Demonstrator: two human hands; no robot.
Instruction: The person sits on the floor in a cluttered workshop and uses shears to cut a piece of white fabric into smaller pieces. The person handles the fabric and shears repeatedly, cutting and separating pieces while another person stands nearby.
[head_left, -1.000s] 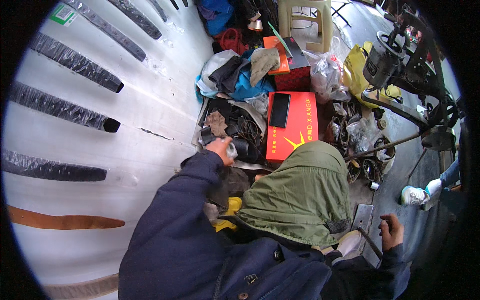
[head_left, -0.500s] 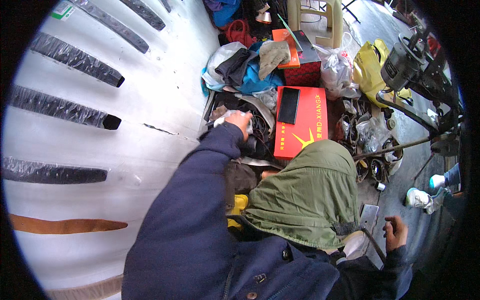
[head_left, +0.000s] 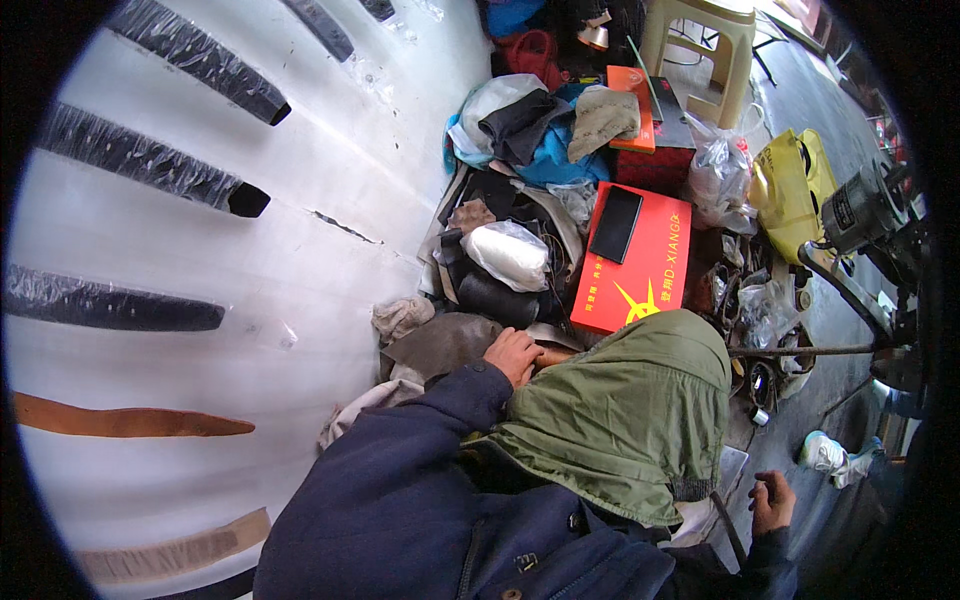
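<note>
My left hand has its fingers bent together at the edge of a grey-brown cloth, beside a brown rounded piece. What lies under the fingers, if anything, is hidden. Green cloth covers my knee just right of it. A white plastic-wrapped bundle rests on dark material farther forward. At the lower right my right hand is held up with curled fingers; I cannot make out anything in them. A dark strap runs near that hand without visibly touching it.
A white panel on the left bears black film-wrapped strips and a brown strip. Ahead lies a red box with a black phone on top. A dark machine, yellow bag and beige stool stand beyond.
My left hand has drawn back from the white wrapped bundle, which stays on the dark material, to the grey-brown cloth by my knee. My right hand remains low at the right, fingers curled.
</note>
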